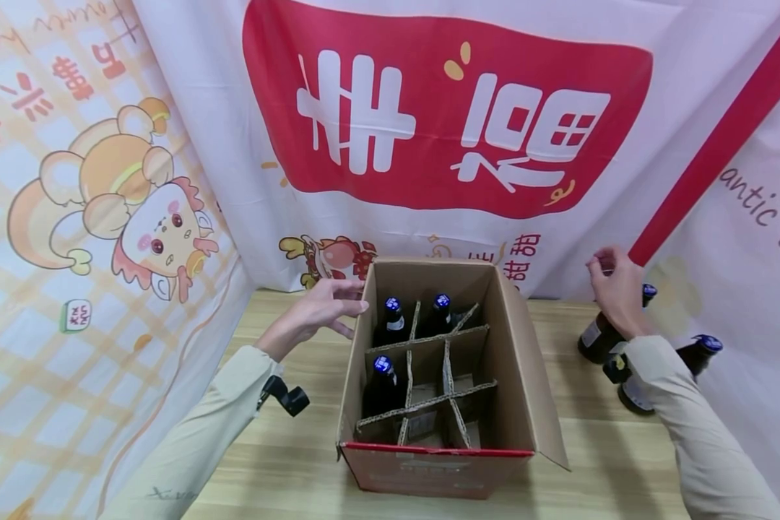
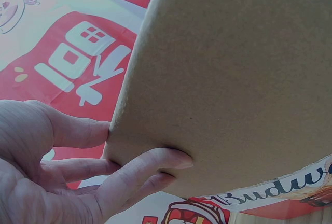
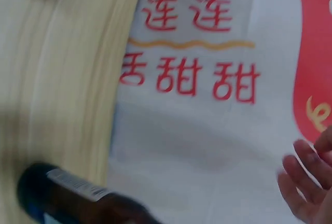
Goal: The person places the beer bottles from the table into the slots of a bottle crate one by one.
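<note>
An open cardboard box (image 1: 422, 469) stands on the wooden table. Cardboard dividers (image 1: 429, 404) split it into compartments, and three dark beer bottles (image 1: 393, 318) with blue caps stand in those at its left and back. My left hand (image 1: 328, 307) holds the box's left flap (image 2: 223, 79) near its back corner, fingers against the outer face and thumb at the edge. To the right, my right hand (image 1: 614, 289) hangs in the air with loosely bent fingers, holding nothing. Below it stands a beer bottle (image 1: 598, 339), with another bottle (image 1: 692, 357) partly hidden behind the right forearm.
Printed cloth (image 1: 448, 238) hangs close behind the table (image 1: 286, 462) and along both sides. The box's right flap (image 1: 533, 361) is folded outward toward the bottles. Small black cameras (image 1: 289, 397) are strapped to both wrists.
</note>
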`<state>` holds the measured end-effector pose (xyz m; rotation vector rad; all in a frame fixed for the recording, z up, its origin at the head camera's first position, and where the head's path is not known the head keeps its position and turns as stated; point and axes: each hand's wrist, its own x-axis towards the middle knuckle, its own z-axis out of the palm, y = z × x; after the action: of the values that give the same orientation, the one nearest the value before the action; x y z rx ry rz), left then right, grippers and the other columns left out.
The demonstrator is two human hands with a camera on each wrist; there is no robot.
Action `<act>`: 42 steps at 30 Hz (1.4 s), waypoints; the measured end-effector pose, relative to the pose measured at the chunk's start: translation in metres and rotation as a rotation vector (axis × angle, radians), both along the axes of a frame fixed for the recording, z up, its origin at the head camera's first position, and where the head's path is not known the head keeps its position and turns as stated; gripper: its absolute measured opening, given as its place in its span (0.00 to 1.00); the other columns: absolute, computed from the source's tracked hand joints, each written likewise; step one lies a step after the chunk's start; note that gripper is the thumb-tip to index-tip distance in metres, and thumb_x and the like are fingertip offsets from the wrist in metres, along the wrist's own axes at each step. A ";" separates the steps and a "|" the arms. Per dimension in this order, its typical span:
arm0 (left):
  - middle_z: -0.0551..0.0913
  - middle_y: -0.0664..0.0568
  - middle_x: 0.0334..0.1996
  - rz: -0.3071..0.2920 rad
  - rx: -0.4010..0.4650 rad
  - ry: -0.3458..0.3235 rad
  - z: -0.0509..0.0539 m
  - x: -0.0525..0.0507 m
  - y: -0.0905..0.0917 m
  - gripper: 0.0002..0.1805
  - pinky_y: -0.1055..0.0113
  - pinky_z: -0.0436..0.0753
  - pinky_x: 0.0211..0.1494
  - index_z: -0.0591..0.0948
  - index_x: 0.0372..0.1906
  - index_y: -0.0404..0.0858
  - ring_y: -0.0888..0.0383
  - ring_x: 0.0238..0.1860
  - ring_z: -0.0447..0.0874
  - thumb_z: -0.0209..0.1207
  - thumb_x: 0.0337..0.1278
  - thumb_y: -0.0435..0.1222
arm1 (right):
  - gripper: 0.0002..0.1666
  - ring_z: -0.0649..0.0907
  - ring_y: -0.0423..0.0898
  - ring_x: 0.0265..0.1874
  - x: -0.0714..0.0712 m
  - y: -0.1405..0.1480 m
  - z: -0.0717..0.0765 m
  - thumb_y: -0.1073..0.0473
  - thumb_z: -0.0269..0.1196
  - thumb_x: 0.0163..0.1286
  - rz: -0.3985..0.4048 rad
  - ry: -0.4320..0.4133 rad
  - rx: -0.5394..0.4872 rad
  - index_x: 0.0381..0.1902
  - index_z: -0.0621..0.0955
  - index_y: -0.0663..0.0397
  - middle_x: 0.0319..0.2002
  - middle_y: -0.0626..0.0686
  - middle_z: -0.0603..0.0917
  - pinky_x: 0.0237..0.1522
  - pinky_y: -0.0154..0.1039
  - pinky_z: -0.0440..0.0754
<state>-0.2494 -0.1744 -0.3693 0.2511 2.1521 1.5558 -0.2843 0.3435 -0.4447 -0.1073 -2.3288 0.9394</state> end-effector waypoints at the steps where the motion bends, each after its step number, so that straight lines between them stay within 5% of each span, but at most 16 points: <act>1: 0.66 0.29 0.75 -0.001 0.000 -0.001 0.000 0.000 0.000 0.36 0.52 0.94 0.46 0.61 0.79 0.27 0.33 0.68 0.76 0.60 0.73 0.31 | 0.14 0.75 0.28 0.31 0.001 0.004 -0.003 0.61 0.57 0.78 -0.023 0.003 0.003 0.50 0.81 0.68 0.43 0.67 0.88 0.33 0.16 0.69; 7: 0.67 0.29 0.75 -0.005 0.002 0.002 0.000 0.001 -0.001 0.36 0.48 0.93 0.49 0.61 0.79 0.27 0.33 0.68 0.76 0.60 0.73 0.31 | 0.16 0.77 0.65 0.45 0.004 0.025 -0.020 0.62 0.57 0.77 -0.121 0.062 0.058 0.48 0.82 0.73 0.45 0.72 0.83 0.49 0.52 0.74; 12: 0.66 0.29 0.75 -0.005 0.002 0.001 0.001 0.001 -0.001 0.36 0.49 0.93 0.48 0.61 0.79 0.27 0.33 0.69 0.75 0.60 0.73 0.31 | 0.16 0.74 0.73 0.56 0.005 0.039 -0.036 0.64 0.59 0.74 -0.183 0.097 0.017 0.47 0.80 0.77 0.49 0.76 0.79 0.63 0.66 0.69; 18: 0.67 0.29 0.74 0.001 0.003 -0.005 0.000 0.000 0.000 0.36 0.52 0.94 0.46 0.61 0.80 0.28 0.33 0.68 0.75 0.60 0.73 0.31 | 0.32 0.71 0.64 0.65 0.013 0.049 -0.047 0.53 0.62 0.74 -0.307 -0.051 -0.180 0.66 0.70 0.69 0.65 0.68 0.72 0.72 0.58 0.70; 22: 0.67 0.29 0.74 -0.005 0.006 -0.002 -0.001 0.000 0.000 0.36 0.52 0.94 0.46 0.61 0.80 0.28 0.33 0.68 0.75 0.60 0.73 0.31 | 0.30 0.76 0.47 0.56 0.015 0.055 -0.056 0.51 0.66 0.71 -0.377 0.001 -0.355 0.64 0.71 0.58 0.56 0.51 0.75 0.65 0.38 0.75; 27: 0.66 0.28 0.74 -0.010 0.006 0.006 -0.001 0.000 -0.001 0.36 0.52 0.94 0.45 0.61 0.79 0.27 0.32 0.68 0.76 0.60 0.73 0.31 | 0.21 0.78 0.30 0.42 0.018 0.060 -0.071 0.55 0.71 0.69 -0.349 0.118 -0.501 0.55 0.78 0.54 0.42 0.36 0.75 0.49 0.22 0.79; 34: 0.66 0.29 0.75 -0.010 0.004 0.000 -0.002 -0.002 -0.002 0.36 0.51 0.94 0.46 0.61 0.80 0.27 0.33 0.68 0.76 0.60 0.73 0.31 | 0.20 0.82 0.27 0.36 0.013 0.059 -0.085 0.58 0.72 0.68 -0.317 0.238 -0.514 0.53 0.86 0.65 0.36 0.34 0.84 0.45 0.17 0.82; 42: 0.66 0.29 0.75 -0.007 0.027 -0.003 -0.002 0.000 -0.002 0.36 0.47 0.93 0.49 0.61 0.79 0.27 0.33 0.69 0.74 0.60 0.73 0.31 | 0.19 0.83 0.24 0.34 0.012 0.054 -0.082 0.54 0.74 0.68 -0.253 0.213 -0.516 0.47 0.88 0.65 0.31 0.30 0.84 0.43 0.15 0.82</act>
<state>-0.2498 -0.1766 -0.3712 0.2654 2.1269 1.5815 -0.2721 0.3976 -0.5264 -0.4751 -1.7853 1.3237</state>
